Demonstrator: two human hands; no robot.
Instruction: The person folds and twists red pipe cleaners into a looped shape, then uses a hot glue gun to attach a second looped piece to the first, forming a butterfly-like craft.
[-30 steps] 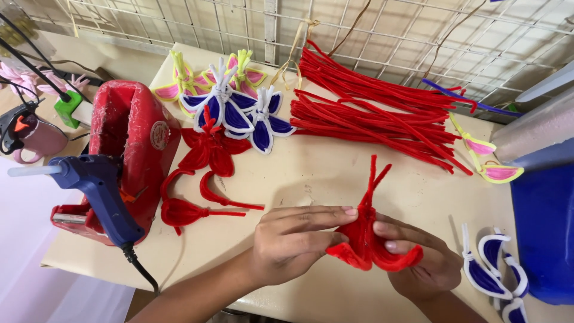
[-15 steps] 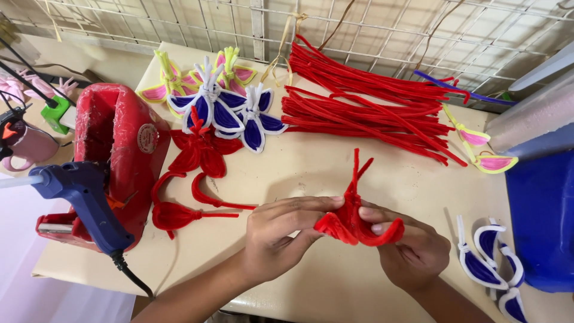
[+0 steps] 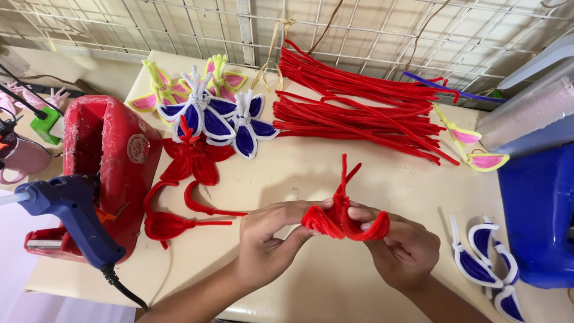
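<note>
Red pipe-cleaner flower (image 3: pixel 344 218); red pipe-cleaner bundle (image 3: pixel 359 113). Blue-and-white flowers (image 3: pixel 221 119), yellow-pink flowers (image 3: pixel 155 90). Blue glue gun (image 3: pixel 72 209) on red stand (image 3: pixel 113 155); cream counter (image 3: pixel 299 173).

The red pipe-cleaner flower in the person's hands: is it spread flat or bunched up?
Bunched up. The red pipe-cleaner flower has its petal loops pinched together between the left hand and right hand, twisted ends pointing upward.

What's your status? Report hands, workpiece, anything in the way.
Left hand and right hand both pinching the red pipe-cleaner flower above the table. Blue glue gun parked far left. Nothing in the way.
</note>
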